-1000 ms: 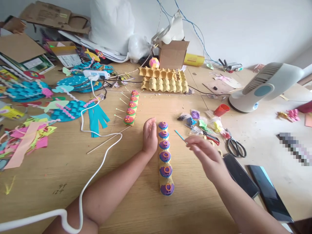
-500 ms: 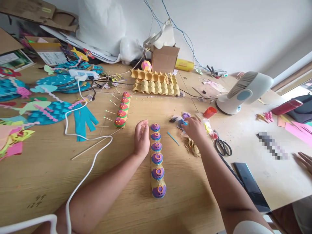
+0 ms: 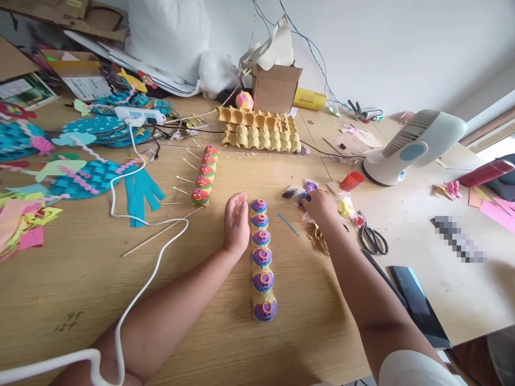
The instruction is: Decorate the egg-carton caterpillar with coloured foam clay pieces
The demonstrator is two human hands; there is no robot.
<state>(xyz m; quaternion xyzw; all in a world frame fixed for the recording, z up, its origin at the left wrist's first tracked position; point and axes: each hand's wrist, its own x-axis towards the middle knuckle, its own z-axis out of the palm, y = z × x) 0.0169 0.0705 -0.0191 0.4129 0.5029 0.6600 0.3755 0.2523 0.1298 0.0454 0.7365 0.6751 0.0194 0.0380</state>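
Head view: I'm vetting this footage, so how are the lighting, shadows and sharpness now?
Head view: a washed-out bright patch, apparently a window, at the right edge; a soft shadow on the table beside the right forearm; the purple-topped domes fairly sharp; one pixelated patch unreadable.

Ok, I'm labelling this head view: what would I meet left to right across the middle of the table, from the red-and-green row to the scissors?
Red-and-green row → left hand → purple-and-blue row → blue stick → right hand → scissors.
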